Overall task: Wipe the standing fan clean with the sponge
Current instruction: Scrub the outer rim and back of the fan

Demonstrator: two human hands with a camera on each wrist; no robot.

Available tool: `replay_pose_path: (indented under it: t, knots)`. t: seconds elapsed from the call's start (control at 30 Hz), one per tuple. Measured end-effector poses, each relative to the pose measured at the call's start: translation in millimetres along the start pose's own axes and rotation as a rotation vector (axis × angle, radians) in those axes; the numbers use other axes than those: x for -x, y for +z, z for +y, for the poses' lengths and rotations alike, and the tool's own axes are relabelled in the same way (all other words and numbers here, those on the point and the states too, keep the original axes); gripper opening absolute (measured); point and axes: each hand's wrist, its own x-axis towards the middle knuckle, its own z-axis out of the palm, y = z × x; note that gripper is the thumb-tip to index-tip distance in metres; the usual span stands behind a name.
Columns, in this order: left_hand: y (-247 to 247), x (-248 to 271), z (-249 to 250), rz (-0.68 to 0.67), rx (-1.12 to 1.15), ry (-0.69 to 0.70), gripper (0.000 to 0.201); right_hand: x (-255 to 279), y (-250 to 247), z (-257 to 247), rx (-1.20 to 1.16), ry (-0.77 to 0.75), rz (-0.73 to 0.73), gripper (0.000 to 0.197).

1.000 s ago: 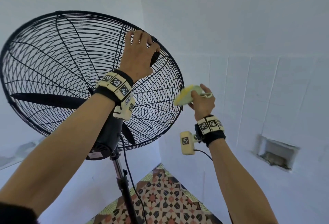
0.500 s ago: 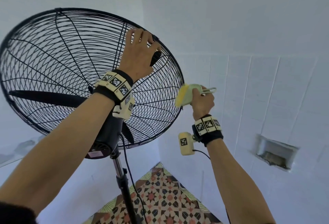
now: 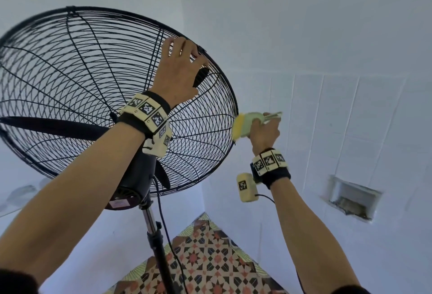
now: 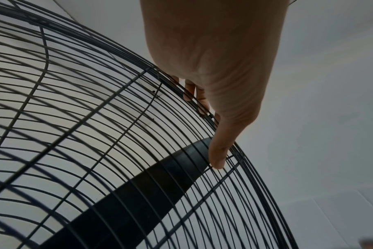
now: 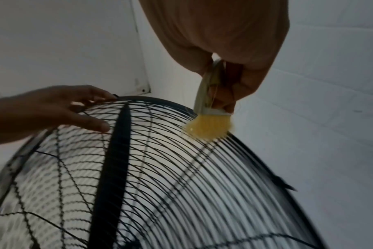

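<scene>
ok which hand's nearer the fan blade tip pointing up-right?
Left. The left hand holds the grille rim, thumb lying right over the blade tip with only wires between. The right hand presses the sponge on the rim lower down, clear of that blade.

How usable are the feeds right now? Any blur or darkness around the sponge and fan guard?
Head view: bright, even and sharp; the wide angle bends the wall tiles, and the fan guard reads clearly. Left wrist view: dim, the left hand fills the top, nearest wires soft. Right wrist view: dim, guard wires smeared lower left, but the sponge in the right hand is legible.
</scene>
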Motion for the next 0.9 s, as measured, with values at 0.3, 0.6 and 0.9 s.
replay_pose_path:
  t: [0.3,0.6,0.9]
  knots:
    - [3.3,1.0,0.1,0.025,0.022,0.025,0.07,3.9,21.5,-60.5,-0.004,-0.292,-0.009,0.028]
    - [6.0,-0.9,-0.4,0.014,0.033,0.005,0.071,12.0,25.0,-71.0,0.014,-0.546,-0.067,0.019]
    - [6.3,0.8,-3.6,0.015,0.038,0.021,0.069,6.6,5.3,-1.8,0.343,-0.296,-0.122,0.033]
